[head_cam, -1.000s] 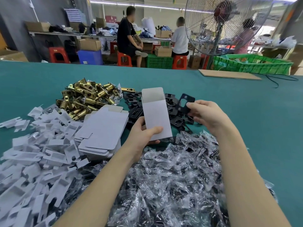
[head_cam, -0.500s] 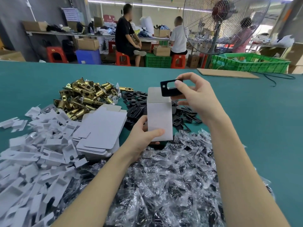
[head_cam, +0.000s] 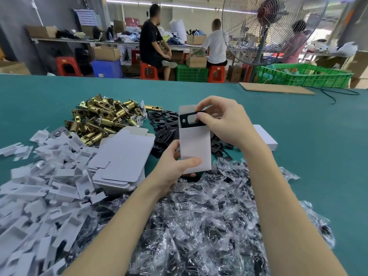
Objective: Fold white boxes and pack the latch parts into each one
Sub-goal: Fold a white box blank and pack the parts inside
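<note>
My left hand grips the lower part of an upright folded white box, its top flap open. My right hand pinches a black strike plate at the box's open mouth, with its lower edge going inside. A heap of brass latches lies at the far left. Loose black plates lie behind the box. A stack of flat white box blanks sits left of my left hand.
White plastic inserts cover the near left. Clear bagged small parts fill the near middle. A closed white box lies right of my right hand on the green table. A green crate and a fan stand at the back right.
My right hand lifted a black plate from the pile, carried it over the box and lowered it into the box's open top. My left hand kept hold of the box.
</note>
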Demonstrator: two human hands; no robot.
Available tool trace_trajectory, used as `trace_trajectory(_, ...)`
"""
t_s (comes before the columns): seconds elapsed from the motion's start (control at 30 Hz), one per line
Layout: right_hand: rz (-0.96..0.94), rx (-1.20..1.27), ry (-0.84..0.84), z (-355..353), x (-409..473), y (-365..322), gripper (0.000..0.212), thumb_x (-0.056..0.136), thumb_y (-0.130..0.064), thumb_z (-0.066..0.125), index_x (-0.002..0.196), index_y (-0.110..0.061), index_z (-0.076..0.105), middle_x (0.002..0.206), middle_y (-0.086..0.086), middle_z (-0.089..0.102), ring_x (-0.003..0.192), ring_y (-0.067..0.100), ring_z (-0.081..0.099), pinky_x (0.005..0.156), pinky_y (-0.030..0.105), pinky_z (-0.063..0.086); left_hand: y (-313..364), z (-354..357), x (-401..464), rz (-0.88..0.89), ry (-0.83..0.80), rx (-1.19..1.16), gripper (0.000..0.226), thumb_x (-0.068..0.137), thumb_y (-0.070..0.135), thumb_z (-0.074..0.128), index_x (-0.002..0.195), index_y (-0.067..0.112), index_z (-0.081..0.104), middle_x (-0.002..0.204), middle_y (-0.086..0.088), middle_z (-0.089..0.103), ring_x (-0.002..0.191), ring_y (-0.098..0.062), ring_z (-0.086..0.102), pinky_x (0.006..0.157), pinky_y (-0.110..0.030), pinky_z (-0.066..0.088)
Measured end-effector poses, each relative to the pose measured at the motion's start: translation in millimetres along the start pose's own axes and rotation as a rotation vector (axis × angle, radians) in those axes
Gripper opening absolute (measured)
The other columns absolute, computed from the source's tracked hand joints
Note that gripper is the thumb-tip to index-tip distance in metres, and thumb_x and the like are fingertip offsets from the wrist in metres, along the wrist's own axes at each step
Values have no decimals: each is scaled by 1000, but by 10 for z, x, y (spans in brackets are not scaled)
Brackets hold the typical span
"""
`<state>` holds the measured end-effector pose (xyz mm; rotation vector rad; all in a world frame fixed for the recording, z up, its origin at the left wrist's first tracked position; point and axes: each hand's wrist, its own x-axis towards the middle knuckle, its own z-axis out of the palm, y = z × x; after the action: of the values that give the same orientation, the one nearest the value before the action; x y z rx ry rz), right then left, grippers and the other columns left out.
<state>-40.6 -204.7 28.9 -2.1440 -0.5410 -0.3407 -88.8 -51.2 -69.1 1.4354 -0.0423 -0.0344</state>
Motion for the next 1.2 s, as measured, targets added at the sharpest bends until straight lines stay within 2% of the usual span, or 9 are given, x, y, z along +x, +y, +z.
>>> trace_trajectory(0.2, 19, 2, -40, -23, -4, -2, 10, 93, -16, 66, 93, -25, 69, 85, -10, 76, 79, 8, 68, 72, 12, 49, -14, -12, 15, -7, 3, 21, 55, 84, 1, 77, 132, 15, 56, 119, -11, 70, 106, -29, 70, 71, -34, 60)
trace_trajectory(0.37, 33, -207, -146, -29, -15, 8, 15, 93, -23, 61, 84, -35, 63, 87, -14, 72, 92, 14, 68, 88, 38, 56, -33, -13, 19, -3, -2, 50, 47, 85, 3, 78, 127, 12, 58, 114, -11, 73, 95, -19, 72, 65, -28, 58)
trace_trajectory(0.53, 38, -349, -242, -81, -4, -20, 16, 98, -28, 52, 88, -33, 64, 84, -16, 68, 86, 11, 62, 81, 38, 53, -49, -9, 35, -6, 1, 60, 47, 86, 4, 77, 127, 14, 58, 114, -9, 73, 96, -20, 72, 65, -28, 58)
trace_trajectory(0.63, 74, -424, -321, -122, -16, -57, 30, 102, -45, 49, 92, -27, 70, 86, -6, 71, 89, 18, 63, 84, 42, 55, -60, -13, 45, -3, 6, 70, 46, 85, 5, 78, 125, 16, 58, 113, -7, 73, 94, -17, 73, 66, -28, 58)
trace_trajectory(0.73, 98, -452, -370, -155, -13, -97, 48, 100, -62, 44, 92, -24, 72, 80, -3, 69, 84, 17, 63, 77, 40, 54, -72, -20, 51, -1, 1, 79, 46, 85, 5, 79, 124, 18, 59, 113, -6, 73, 96, -18, 73, 67, -29, 59)
trace_trajectory(0.83, 108, -490, -454, -151, -5, -139, 47, 96, -67, 46, 83, -27, 67, 79, -7, 64, 84, 16, 61, 77, 40, 52, -79, -30, 50, -2, -7, 76, 46, 85, 4, 78, 124, 18, 59, 114, -8, 72, 97, -19, 72, 67, -29, 59)
trace_trajectory(0.97, 81, -532, -502, -103, -10, -146, 34, 94, -53, 57, 69, -30, 54, 75, -8, 56, 77, 20, 53, 67, 38, 43, -91, -33, 57, 0, -14, 63, 45, 82, 3, 80, 120, 16, 61, 110, -8, 72, 90, -15, 73, 65, -28, 58)
trace_trajectory(1.07, 11, -464, -480, -114, 0, -135, 24, 96, -42, 62, 84, -22, 68, 86, 2, 68, 84, 23, 61, 72, 40, 50, -92, -38, 60, 2, -8, 47, 45, 82, 4, 82, 120, 17, 61, 110, -7, 71, 89, -13, 73, 65, -29, 59)
trace_trajectory(1.2, 34, -306, -426, -195, -5, -79, 15, 98, -39, 63, 93, -32, 75, 97, -13, 73, 94, 7, 66, 77, 22, 50, -69, -25, 48, 10, -18, 41, 59, 68, 19, 82, 122, 16, 59, 115, -8, 72, 94, -17, 74, 67, -30, 59)
